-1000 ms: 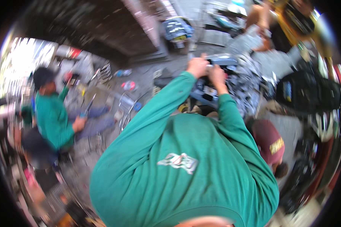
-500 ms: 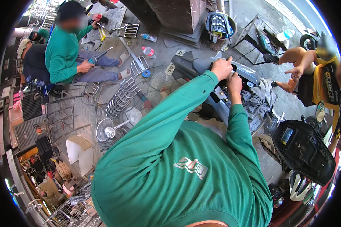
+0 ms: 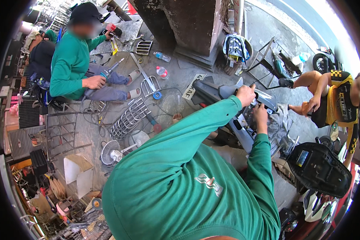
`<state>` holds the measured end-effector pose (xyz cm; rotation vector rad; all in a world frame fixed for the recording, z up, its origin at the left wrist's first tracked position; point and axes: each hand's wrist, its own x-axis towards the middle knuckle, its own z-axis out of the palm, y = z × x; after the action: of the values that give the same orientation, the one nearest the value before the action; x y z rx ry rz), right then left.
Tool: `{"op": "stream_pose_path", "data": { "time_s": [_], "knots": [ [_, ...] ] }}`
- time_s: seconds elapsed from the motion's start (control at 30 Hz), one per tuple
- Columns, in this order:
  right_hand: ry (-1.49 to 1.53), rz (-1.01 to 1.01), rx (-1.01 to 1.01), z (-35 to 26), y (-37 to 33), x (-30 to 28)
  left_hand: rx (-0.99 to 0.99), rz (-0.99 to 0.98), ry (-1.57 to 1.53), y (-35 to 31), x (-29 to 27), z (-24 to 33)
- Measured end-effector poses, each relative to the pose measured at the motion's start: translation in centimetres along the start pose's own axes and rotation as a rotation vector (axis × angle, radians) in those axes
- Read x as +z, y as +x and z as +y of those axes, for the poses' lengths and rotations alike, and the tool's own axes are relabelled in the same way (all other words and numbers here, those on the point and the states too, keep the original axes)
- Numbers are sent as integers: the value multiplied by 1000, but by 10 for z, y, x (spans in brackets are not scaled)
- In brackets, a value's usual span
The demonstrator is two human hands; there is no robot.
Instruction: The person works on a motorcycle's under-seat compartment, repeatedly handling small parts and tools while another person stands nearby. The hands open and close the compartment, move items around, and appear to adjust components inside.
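In front of me is a grey motorcycle body [image 3: 242, 134], its inner parts bare. My left hand [image 3: 246, 95] is over its middle, fingers curled; whatever they grip is hidden. Just nearer, my right hand [image 3: 261, 116] bends its fingers down into the opening between the panels, and what they hold cannot be made out. Beside the right hand, a grey cloth [image 3: 282, 126] is bunched over the body. A number plate [image 3: 194, 86] lies by the dark tail end. To the right rests a black motorcycle seat [image 3: 320, 170], underside showing.
A co-worker in green [image 3: 70, 68] sits at the left, holding a power tool [image 3: 107, 72]. Metal racks [image 3: 130, 118], a fan [image 3: 111, 153] and bottles [image 3: 162, 72] lie on the floor. A person in yellow and black [image 3: 340, 100] sits at the right. A pillar [image 3: 184, 28] stands ahead.
My view has shifted slightly. My right hand has drawn a little away from my left. The co-worker's power tool is tilted higher, and the person at the right has lowered a pointing hand.
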<state>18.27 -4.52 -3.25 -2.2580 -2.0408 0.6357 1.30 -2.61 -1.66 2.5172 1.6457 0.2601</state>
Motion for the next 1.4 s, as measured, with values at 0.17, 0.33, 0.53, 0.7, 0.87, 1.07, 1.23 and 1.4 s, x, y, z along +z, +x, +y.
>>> {"op": "stream_pose_path", "data": {
  "time_s": [0.17,0.33,0.53,0.7,0.87,1.07,1.23,1.4],
  "knots": [
    [-128,-80,-389,36,18,16,-58,-58,-186,-5,1,-8],
    [-31,13,-531,49,28,12,-61,-115,-15,2,-7,0],
    [136,-53,45,30,9,-9,-35,-234,-31,11,-26,4],
    [186,121,-117,18,2,-5,-28,-235,-43,8,-27,-1],
    [166,172,-65,24,2,8,-34,-241,-48,10,-22,-2],
    [-261,190,-489,39,14,30,1,-103,-58,1,-12,-5],
    [105,200,-62,27,-3,25,-31,-221,-8,9,-24,2],
    [300,294,-117,17,-14,5,-37,-277,38,10,-32,6]
  ]
}}
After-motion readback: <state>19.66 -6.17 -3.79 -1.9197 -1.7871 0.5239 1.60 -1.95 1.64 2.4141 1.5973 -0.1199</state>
